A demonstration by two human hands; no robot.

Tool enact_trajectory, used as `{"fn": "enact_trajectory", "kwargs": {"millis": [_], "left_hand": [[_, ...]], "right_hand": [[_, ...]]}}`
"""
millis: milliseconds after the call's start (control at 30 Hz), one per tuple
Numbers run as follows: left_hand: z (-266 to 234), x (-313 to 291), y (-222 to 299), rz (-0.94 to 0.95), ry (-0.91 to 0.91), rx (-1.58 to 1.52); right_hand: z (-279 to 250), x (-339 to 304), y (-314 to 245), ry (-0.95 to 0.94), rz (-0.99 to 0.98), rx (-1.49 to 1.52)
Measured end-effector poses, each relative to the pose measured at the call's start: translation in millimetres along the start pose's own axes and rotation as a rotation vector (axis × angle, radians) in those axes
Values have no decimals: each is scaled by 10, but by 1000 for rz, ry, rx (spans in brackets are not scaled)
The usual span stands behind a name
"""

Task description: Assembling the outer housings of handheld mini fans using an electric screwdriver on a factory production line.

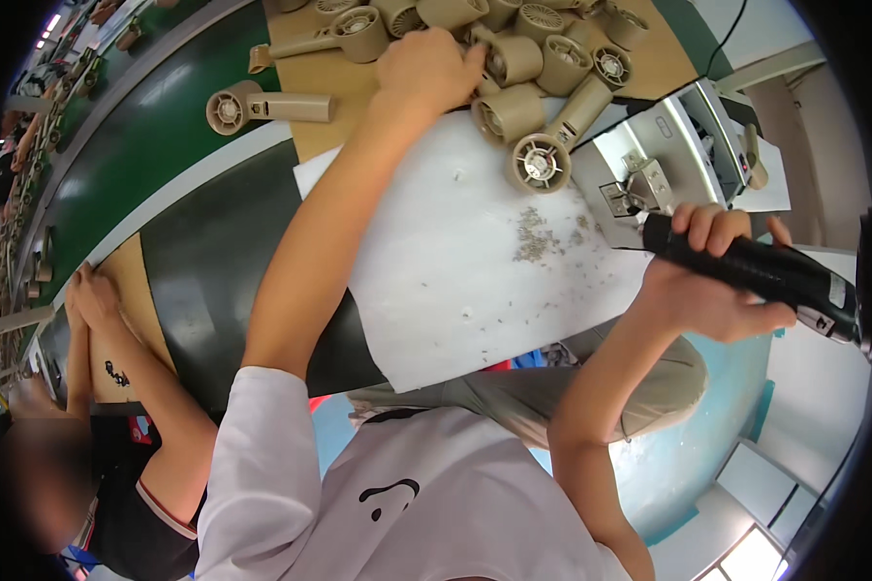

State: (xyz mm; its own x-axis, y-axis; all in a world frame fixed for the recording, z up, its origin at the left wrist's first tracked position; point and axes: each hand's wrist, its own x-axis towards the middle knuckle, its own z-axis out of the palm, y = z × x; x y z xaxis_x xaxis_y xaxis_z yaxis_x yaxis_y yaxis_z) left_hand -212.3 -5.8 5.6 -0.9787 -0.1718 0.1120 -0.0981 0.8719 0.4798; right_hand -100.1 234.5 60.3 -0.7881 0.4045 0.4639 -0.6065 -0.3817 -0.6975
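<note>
My left hand (431, 73) reaches to the front of a pile of beige handheld fan bodies (509, 60). Its thumb side touches one of them and the fingers look curled round it, though the back of the hand partly hides them. On the right, my right hand (707, 281) wraps round a black electric screwdriver (746, 269), held slanted above the sheet's right edge. The screwdriver's left end is beside the metal bracket of a grey box-shaped device (664, 136). One fan body (543, 163), its round head showing a spoked grille, lies nearest me on the white sheet.
Many tiny screws (533, 237) are scattered over the white sheet (426, 242). Another fan body (271, 107) lies left of the pile, by the green conveyor belt (145, 136). A co-worker's hands (92, 295) are at the left. A dark cable (731, 34) hangs at the upper right.
</note>
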Motion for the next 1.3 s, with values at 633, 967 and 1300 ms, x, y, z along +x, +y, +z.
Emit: {"fn": "enact_trajectory", "kwargs": {"millis": [633,967,1300], "left_hand": [[-431,-1199,-15,310,-37,-758],[-225,-1467,154,440,-144,-402],[-278,-1486,170,371,-253,-347]], "right_hand": [[42,242,346,-34,371,15],[547,-331,-137,-331,159,432],[509,-414,27,-386,197,477]]}}
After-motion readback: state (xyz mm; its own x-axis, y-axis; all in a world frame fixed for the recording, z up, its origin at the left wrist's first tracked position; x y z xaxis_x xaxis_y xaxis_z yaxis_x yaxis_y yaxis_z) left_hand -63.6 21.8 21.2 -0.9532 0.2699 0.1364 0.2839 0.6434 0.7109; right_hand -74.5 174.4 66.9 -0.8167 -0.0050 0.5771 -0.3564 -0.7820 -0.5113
